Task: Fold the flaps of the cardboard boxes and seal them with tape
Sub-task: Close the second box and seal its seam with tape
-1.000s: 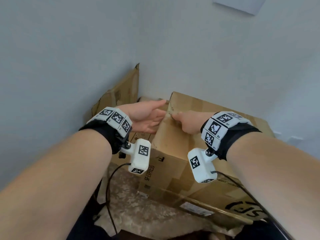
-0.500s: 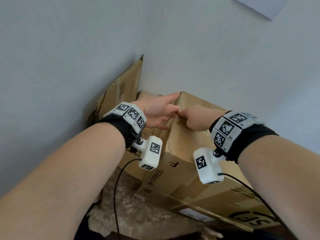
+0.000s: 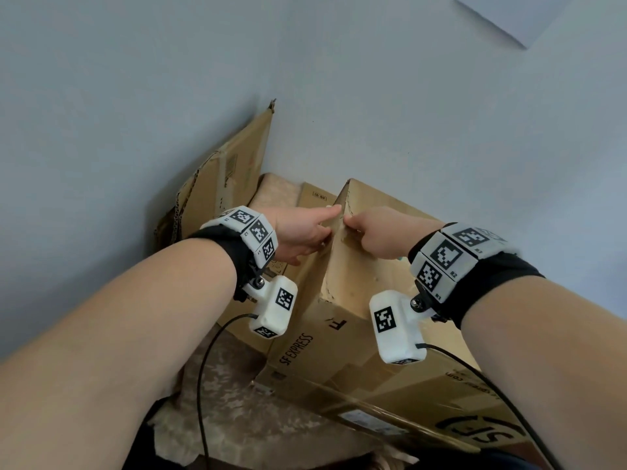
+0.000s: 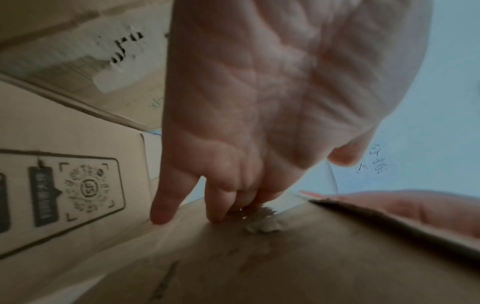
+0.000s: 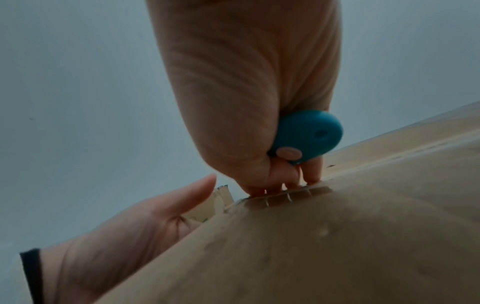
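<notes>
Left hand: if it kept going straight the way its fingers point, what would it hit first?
Probably the cardboard box: the left hand already has its fingertips against the box's edge, with the right hand just across it. Depth is unclear.

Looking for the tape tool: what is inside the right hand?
A teal rounded plastic object sits in the curled right hand, above the cardboard box. Only its rounded end shows; the rest is covered by the palm.

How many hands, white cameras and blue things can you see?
Hands: 2, the left hand and the right hand
White cameras: 2, the left camera and the right camera
Blue things: 1, a blue tool in the right hand's grip
Total: 5
</notes>
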`<state>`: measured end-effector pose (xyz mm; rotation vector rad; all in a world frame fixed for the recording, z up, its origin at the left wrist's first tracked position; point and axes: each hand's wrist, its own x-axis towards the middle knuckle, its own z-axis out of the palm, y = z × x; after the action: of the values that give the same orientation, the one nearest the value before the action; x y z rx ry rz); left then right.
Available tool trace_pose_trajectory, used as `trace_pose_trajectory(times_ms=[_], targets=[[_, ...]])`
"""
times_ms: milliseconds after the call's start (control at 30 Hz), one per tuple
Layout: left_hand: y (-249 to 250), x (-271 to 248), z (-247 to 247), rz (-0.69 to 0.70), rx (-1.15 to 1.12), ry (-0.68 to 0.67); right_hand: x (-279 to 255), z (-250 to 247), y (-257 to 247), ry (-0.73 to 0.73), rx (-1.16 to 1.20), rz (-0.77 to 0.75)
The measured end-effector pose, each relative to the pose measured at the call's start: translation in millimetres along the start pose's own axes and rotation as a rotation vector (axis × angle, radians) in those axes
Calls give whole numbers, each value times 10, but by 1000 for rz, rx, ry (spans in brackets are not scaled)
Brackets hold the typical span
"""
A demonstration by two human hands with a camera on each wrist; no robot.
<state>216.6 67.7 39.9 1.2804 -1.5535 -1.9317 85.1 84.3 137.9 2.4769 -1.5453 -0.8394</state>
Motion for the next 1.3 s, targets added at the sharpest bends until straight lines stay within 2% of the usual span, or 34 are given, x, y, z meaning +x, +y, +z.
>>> trace_pose_trajectory(times_ms=[133, 300, 400, 567, 833, 967, 1067, 1300], targets=[[18, -84, -25, -35, 21, -25, -3, 1, -9, -3, 7, -6], [255, -234, 7, 94, 6, -77, -4, 5, -3, 4, 7, -11], [214, -241, 19, 119, 3, -104, -2, 22, -4, -3, -10, -4], [3, -178, -11, 65, 2, -141, 27, 21, 2, -16, -14, -4], [-81, -168, -46, -101, 125, -117, 36, 53, 33, -8, 7, -16], [159, -306, 0, 8, 48, -53, 18, 50, 34, -3, 11, -18], [350, -378, 79, 67, 0, -63, 13, 45, 40, -13, -13, -28], [256, -417, 173, -142, 108, -53, -10, 72, 89, -6, 5, -53]])
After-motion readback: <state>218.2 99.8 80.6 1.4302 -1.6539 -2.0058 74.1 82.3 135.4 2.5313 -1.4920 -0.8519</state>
